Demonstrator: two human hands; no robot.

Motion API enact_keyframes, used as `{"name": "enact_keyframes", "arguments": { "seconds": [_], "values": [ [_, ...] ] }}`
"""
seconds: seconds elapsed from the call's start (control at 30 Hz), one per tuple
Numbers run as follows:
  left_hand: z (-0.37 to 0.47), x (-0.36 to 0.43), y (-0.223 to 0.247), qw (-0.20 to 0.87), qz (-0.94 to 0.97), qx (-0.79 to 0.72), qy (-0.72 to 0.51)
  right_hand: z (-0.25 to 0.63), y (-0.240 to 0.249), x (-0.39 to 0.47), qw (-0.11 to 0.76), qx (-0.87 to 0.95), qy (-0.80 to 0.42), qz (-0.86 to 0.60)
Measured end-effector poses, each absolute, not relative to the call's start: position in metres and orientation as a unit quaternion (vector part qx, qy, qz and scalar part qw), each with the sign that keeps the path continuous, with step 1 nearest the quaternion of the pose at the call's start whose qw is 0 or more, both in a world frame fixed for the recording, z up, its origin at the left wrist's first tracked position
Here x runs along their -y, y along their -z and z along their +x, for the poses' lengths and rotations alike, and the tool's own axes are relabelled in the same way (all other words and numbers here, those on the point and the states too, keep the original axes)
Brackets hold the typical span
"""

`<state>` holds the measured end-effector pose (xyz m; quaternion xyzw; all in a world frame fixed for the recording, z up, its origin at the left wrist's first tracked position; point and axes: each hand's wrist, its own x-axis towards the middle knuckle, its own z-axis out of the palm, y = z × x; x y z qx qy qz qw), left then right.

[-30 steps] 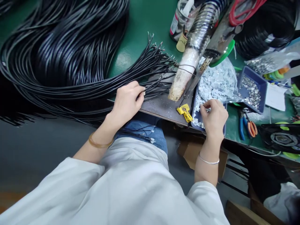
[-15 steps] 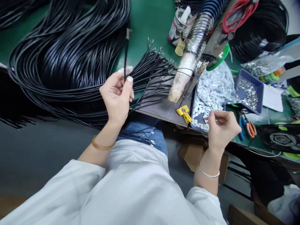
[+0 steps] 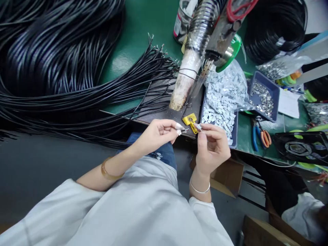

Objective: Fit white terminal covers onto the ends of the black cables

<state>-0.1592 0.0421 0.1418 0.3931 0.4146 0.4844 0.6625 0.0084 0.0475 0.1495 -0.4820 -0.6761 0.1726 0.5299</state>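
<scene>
- The left hand (image 3: 159, 136) is pinching a black wire's end (image 3: 185, 130), its grip closed at the fingertips.
- The right hand (image 3: 212, 147) is closing its grip on a small pale piece (image 3: 198, 126), near the wire's end.
- Both are hovering by the yellow clip (image 3: 190, 120) at the table's (image 3: 143, 24) front edge.

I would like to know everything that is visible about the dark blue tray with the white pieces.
The tray is dark blue, looks like plastic, and has low, straight walls. It lies flat at the near edge of the green table. Many small, flat white pieces cover much of its bottom. A clear plastic bag overlaps its far part, and the right hand hides some of its near end.
</scene>
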Motion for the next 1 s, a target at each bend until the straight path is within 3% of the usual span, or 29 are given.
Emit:
{"name": "enact_keyframes", "arguments": {
  "seconds": [0.27,0.6,0.83,1.0],
  "values": [
    [-0.155,-0.039,-0.136,0.630,0.375,-0.433,-0.525,0.003,-0.138,-0.053,0.493,0.654,-0.326,-0.473],
    [-0.155,-0.041,-0.141,0.657,0.376,-0.412,-0.507,-0.001,-0.135,-0.049,0.481,0.685,-0.282,-0.469],
    [-0.158,-0.040,-0.136,0.664,0.412,-0.399,-0.479,0.001,-0.136,-0.053,0.476,0.669,-0.347,-0.453],
    [-0.161,-0.040,-0.135,0.689,0.409,-0.388,-0.456,0.003,-0.136,-0.052,0.462,0.698,-0.305,-0.454]
  ]
}}
